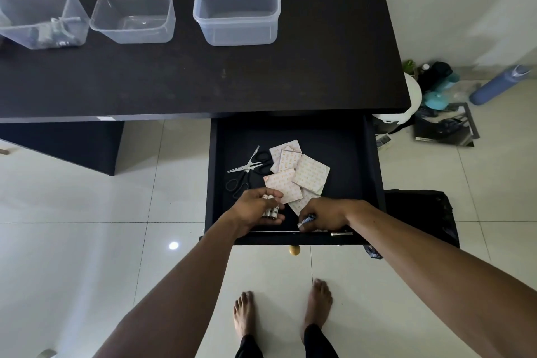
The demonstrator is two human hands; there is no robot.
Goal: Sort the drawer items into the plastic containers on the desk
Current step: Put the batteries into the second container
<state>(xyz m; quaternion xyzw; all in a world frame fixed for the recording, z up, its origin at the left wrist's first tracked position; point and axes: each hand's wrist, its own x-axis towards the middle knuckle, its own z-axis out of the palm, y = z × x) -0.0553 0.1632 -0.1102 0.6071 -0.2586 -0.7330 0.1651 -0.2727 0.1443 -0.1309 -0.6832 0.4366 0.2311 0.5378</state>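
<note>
Open drawer (348, 160) below the worktop (203, 75). Left hand (252, 211) curls round several small cylinders (270, 211), probably batteries; right hand (325, 216) pinches a blue-and-white item (306, 221). Risks: a loosely bundled cylinder may slip on the lift to the containers (236, 11); exposed scissors (247, 167) lie near the left hand.

leftmost container (76, 10) at left edge of desk (203, 75) cut off by frame, stuff inside too murky to ID. left hand (255, 210) covers most of small cylinders (270, 211), labels unreadable. right hand (326, 215) hides nearly all of blue thing (307, 221). packets (309, 174) print too tiny. drawer (350, 154) back tucked under desk's front edge.
</note>
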